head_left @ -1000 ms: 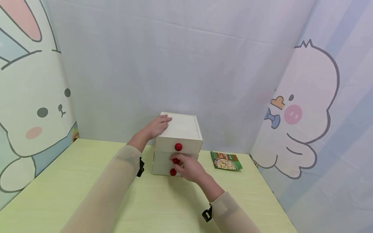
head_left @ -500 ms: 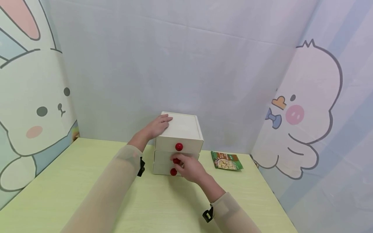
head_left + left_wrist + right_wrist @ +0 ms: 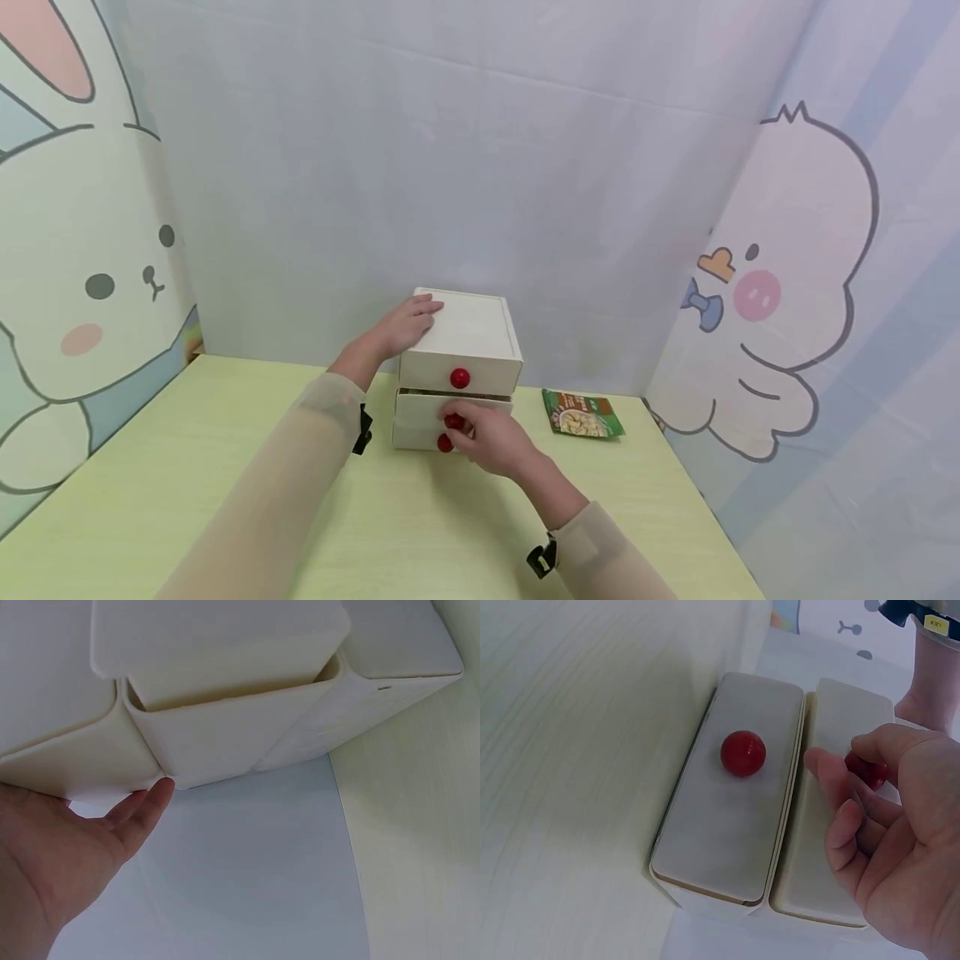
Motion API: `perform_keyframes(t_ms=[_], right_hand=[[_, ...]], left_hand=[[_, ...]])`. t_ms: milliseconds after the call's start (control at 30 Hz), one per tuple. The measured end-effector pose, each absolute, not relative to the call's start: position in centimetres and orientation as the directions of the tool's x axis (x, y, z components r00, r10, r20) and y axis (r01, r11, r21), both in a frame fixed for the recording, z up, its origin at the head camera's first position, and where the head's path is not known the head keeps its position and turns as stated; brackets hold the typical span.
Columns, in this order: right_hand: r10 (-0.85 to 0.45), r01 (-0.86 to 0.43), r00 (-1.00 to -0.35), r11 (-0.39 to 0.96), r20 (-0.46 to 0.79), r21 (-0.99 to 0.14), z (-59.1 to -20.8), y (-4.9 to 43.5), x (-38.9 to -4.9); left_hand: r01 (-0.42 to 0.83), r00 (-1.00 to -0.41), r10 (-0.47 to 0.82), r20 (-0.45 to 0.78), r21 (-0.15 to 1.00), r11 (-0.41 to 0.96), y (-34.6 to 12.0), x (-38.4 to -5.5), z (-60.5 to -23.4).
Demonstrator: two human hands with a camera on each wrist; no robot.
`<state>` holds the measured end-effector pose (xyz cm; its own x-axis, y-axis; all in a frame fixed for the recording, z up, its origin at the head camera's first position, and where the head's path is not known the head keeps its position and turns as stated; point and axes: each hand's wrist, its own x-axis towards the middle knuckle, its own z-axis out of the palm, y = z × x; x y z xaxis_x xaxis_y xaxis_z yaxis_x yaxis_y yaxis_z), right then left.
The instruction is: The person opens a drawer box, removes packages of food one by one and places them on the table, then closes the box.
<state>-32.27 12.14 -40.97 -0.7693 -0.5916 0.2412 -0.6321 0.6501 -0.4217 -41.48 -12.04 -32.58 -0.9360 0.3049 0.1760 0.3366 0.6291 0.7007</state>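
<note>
A small white chest of drawers (image 3: 480, 329) with three red knobs stands on the table. My left hand (image 3: 407, 325) rests on the left part of its top, fingers extended; the left wrist view shows this hand (image 3: 94, 847) against the chest. My right hand (image 3: 495, 437) pinches the red knob (image 3: 866, 771) of the middle drawer (image 3: 418, 408). That drawer sticks out a little, with a dark gap above its front. The top drawer's knob (image 3: 460, 378) and the bottom drawer's knob (image 3: 742, 754) are untouched. The drawer's inside is mostly hidden.
A green and brown food packet (image 3: 582, 415) lies on the table to the right of the chest. The pale yellow-green table (image 3: 225, 467) meets a grey-white curtain (image 3: 480, 167) close behind the chest. Cartoon-printed curtains stand at both sides.
The middle drawer has come out slightly toward me, and a gap now shows above it. My right hand has moved back with the knob. The left hand stays on top.
</note>
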Motion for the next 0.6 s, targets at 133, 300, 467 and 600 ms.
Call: perform_keyframes(t_ms=[133,300,467,600], right_hand=[[-0.615,-0.655,-0.75,0.641,0.243,-0.4,-41.0,12.3,-31.8],[-0.635,-0.677,-0.731,0.629,0.251,-0.382,-41.1,12.6,-31.1],[-0.647,-0.694,-0.714,0.608,0.266,-0.386,-41.2,12.7,-30.5],[-0.659,-0.712,-0.697,0.587,0.284,-0.385,-41.3,12.7,-30.2]], left_hand=[[0.346,-0.933,0.307,0.187,0.7,0.625,-12.0,-41.5,-32.5],[0.35,-0.932,0.307,0.192,0.696,0.627,-11.9,-41.5,-32.4],[0.341,-0.936,0.302,0.183,0.694,0.634,-11.9,-41.6,-32.6],[0.335,-0.937,0.298,0.179,0.696,0.635,-11.9,-41.6,-32.6]])
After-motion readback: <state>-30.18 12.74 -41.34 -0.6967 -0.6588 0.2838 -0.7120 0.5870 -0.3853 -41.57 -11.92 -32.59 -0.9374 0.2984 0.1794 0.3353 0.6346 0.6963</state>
